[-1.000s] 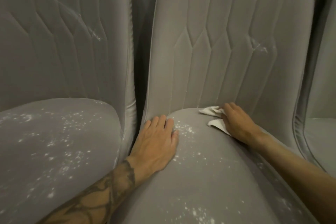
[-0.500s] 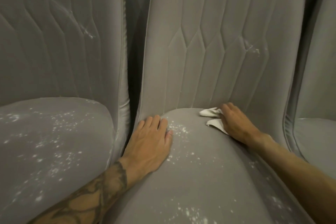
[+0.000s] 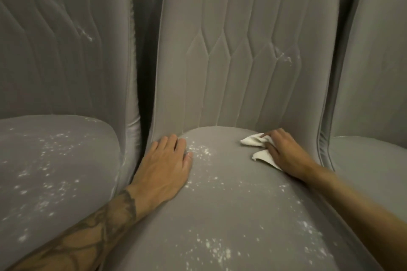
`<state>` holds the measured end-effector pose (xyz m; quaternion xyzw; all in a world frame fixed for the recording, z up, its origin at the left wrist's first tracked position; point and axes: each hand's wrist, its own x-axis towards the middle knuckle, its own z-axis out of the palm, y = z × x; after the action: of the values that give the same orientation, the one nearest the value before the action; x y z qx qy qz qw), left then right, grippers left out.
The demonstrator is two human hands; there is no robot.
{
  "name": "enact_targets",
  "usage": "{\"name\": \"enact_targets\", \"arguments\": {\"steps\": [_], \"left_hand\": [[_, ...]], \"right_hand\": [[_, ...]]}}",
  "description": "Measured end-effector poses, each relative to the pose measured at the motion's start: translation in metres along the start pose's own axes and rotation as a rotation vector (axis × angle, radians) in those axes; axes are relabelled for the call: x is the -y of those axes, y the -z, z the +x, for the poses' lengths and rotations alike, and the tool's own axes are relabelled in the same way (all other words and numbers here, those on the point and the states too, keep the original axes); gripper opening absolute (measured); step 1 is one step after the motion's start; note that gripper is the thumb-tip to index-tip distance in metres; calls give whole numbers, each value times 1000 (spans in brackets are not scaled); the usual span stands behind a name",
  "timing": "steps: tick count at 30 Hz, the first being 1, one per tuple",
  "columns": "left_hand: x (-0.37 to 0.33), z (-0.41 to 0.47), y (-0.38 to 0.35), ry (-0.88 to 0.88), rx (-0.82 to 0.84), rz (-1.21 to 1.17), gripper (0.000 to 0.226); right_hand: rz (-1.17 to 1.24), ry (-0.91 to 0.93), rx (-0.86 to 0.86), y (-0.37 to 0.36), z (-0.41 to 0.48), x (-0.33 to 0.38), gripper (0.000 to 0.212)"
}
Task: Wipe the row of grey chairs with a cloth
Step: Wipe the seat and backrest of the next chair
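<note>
Three grey upholstered chairs stand side by side. The middle chair's seat [image 3: 231, 204] carries white dusty specks, thickest near its back left and along its front. My left hand [image 3: 164, 167] rests flat on that seat's back left corner, fingers straight. My right hand [image 3: 286, 154] presses a white cloth [image 3: 262, 149] onto the seat's back right, where the seat meets the quilted backrest [image 3: 242, 50]; the fingers lie over the cloth, and two white corners stick out to its left.
The left chair's seat [image 3: 55, 171] is speckled white too, with a mark on its backrest. A dark gap [image 3: 143, 61] separates the left and middle chairs. The right chair [image 3: 374, 72] stands close against the middle one.
The view has tilted up slightly, showing more backrest. My right hand with the cloth has stayed at the seat's back right, shifting little. My left hand has not moved on the seat.
</note>
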<state>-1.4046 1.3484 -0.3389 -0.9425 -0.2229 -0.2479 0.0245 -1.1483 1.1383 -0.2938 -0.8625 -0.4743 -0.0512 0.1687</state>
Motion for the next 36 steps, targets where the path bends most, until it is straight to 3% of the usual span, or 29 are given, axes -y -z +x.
{"name": "enact_targets", "arguments": {"steps": [2, 7, 13, 17, 20, 26, 31, 33, 36], "left_hand": [[0, 0, -2, 1, -11, 12, 23], [3, 2, -7, 8, -6, -22, 23], [0, 2, -2, 11, 57, -29, 29], [-2, 3, 4, 10, 101, -4, 35], [-4, 3, 7, 1, 113, 8, 36], [-8, 2, 11, 24, 88, 8, 35], [-2, 1, 6, 22, 60, -57, 29], [0, 1, 5, 32, 65, -88, 26], [0, 1, 11, 42, 116, -143, 26]], "right_hand": [[2, -30, -30, -1, -5, 7, 24], [75, 267, 80, 0, -46, 28, 21], [-106, -13, -5, 24, -41, -24, 24], [66, 88, -14, 7, -64, 8, 23], [98, 210, 87, 18, -85, 7, 22], [-35, -12, 27, 26, -62, -3, 29], [155, 262, 95, 19, -115, 31, 22], [108, 230, 96, 27, -115, 14, 23], [10, 8, 38, 34, -88, -7, 26]]}}
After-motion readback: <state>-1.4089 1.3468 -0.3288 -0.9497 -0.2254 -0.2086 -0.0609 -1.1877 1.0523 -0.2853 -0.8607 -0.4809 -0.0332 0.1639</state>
